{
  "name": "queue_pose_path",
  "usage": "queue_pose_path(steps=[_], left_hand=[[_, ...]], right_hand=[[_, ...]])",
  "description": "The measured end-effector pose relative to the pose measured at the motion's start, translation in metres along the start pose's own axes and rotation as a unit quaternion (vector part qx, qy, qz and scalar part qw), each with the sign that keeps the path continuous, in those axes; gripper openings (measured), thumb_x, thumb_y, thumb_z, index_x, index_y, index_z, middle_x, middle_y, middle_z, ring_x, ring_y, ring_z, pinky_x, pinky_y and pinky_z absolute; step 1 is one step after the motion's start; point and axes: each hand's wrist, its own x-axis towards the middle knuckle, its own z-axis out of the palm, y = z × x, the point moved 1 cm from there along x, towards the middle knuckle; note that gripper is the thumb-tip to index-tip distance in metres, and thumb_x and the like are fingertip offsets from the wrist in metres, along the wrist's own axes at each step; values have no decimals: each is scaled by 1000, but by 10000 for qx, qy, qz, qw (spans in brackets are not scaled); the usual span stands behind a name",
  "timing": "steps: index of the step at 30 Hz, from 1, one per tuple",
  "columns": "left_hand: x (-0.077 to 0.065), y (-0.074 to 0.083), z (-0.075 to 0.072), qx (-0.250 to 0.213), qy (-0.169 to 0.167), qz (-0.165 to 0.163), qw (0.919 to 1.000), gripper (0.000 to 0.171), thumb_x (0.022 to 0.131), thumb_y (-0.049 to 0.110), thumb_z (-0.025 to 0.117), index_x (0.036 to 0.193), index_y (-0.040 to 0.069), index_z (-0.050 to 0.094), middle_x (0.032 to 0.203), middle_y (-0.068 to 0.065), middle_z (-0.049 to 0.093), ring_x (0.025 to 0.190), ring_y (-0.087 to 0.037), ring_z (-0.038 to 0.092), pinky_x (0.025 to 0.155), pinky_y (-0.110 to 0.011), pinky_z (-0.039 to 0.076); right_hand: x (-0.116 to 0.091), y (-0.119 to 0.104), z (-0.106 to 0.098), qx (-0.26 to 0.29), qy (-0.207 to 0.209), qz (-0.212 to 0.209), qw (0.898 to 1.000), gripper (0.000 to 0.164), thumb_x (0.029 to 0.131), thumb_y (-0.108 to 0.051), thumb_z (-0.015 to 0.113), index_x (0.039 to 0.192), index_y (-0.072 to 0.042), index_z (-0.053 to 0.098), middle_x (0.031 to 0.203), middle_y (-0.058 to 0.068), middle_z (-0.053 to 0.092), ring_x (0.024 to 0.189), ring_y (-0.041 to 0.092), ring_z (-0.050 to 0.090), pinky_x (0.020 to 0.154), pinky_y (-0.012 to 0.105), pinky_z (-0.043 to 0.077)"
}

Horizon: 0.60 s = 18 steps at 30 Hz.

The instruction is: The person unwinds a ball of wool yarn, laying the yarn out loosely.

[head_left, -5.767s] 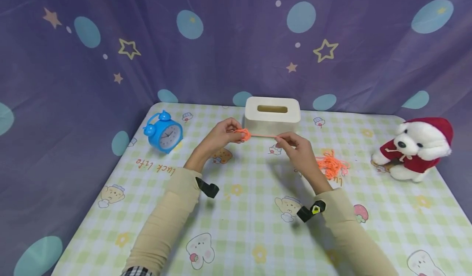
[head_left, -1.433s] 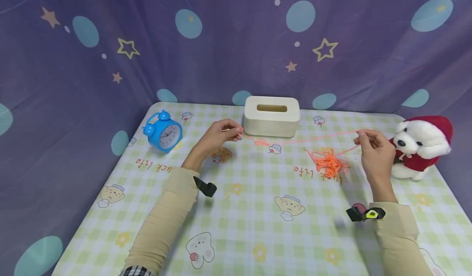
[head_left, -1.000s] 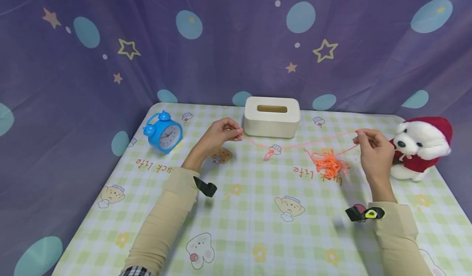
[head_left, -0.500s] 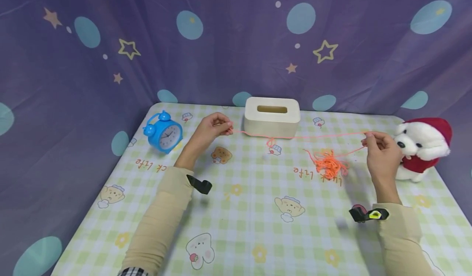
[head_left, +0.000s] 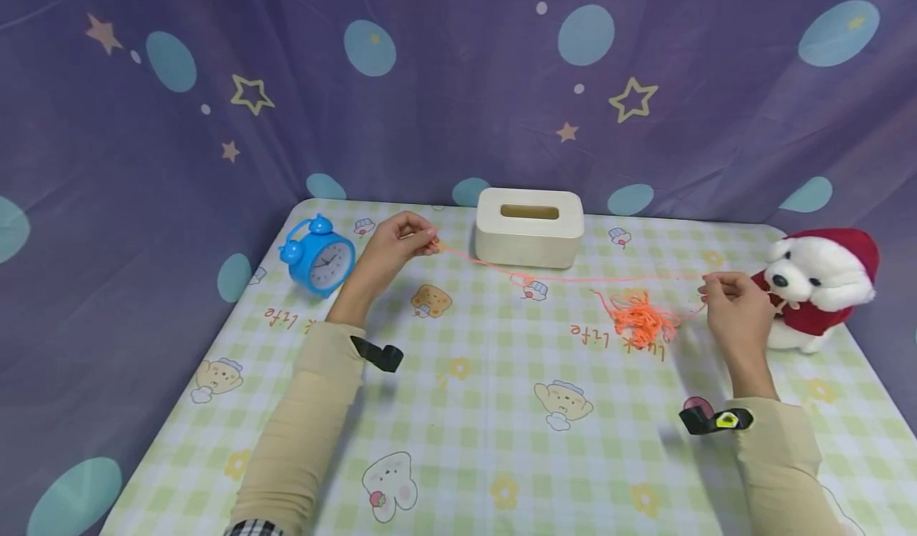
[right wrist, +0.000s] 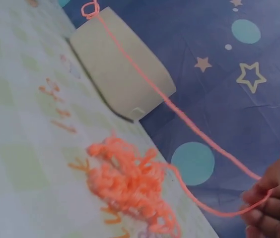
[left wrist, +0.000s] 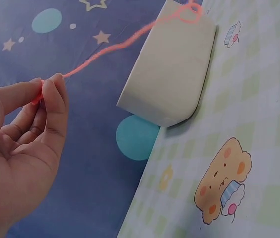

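A strand of orange yarn (head_left: 587,279) stretches through the air between both hands, with a small loop (head_left: 521,279) near its middle. My left hand (head_left: 392,248) pinches one end between thumb and fingertips; a bit of orange shows there in the left wrist view. At the right, beside the plush dog, my right hand (head_left: 739,307) pinches the strand further along. From that hand the yarn runs down to a tangled orange pile (right wrist: 130,183) on the table. The right fingers are partly cut off in the right wrist view.
Behind the strand stands a cream tissue box (head_left: 528,237). A blue alarm clock (head_left: 318,257) is at the left, a white plush dog (head_left: 817,289) in red hat and clothes at the right. A checked cloth (head_left: 458,424) covers the table; a purple curtain (head_left: 458,122) hangs behind.
Since the earliest frame, the hands have moved apart and the orange bunch at the left fingers has come down to a small mid-strand loop. Lately the left hand moved left; the right hand dipped slightly.
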Motion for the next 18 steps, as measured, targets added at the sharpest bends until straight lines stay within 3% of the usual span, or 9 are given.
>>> queue_pose_path(steps=[3, 7, 11, 18], left_hand=[[1, 1, 1, -40, -3, 1, 10000, 13, 93, 14, 63, 98, 3, 56, 92, -6, 62, 83, -15, 65, 80, -27, 57], [1, 2, 2, -53, -10, 8, 10000, 13, 93, 13, 63, 97, 3, 56, 92, -7, 62, 81, -15, 65, 81, -28, 57], [1, 4, 4, -102, -62, 35, 9999, 11, 93, 12, 63, 97, 4, 56, 91, -6, 62, 81, -14, 65, 80, -27, 57], [0, 7, 7, -211, -196, 117, 9995, 10, 93, 11, 63, 97, 4, 56, 90, -6, 63, 80, -14, 65, 80, -28, 57]], right_hand=[[1, 5, 1, -698, -519, -62, 9962, 33, 98, -30, 47, 111, -5, 66, 79, -7, 69, 59, -14, 49, 55, 16, 42], [0, 12, 2, -1424, -1147, -229, 9829, 36, 99, -29, 46, 111, -1, 65, 99, 18, 69, 71, 10, 58, 62, 28, 40], [-2, 16, 3, -1777, -1562, -333, 9710, 35, 98, -27, 48, 110, 2, 63, 101, 21, 66, 86, 31, 60, 64, 35, 41], [-8, -1, 14, -1751, -1451, -810, 9704, 36, 97, -27, 50, 117, 1, 58, 111, 24, 61, 101, 39, 57, 77, 50, 45]])
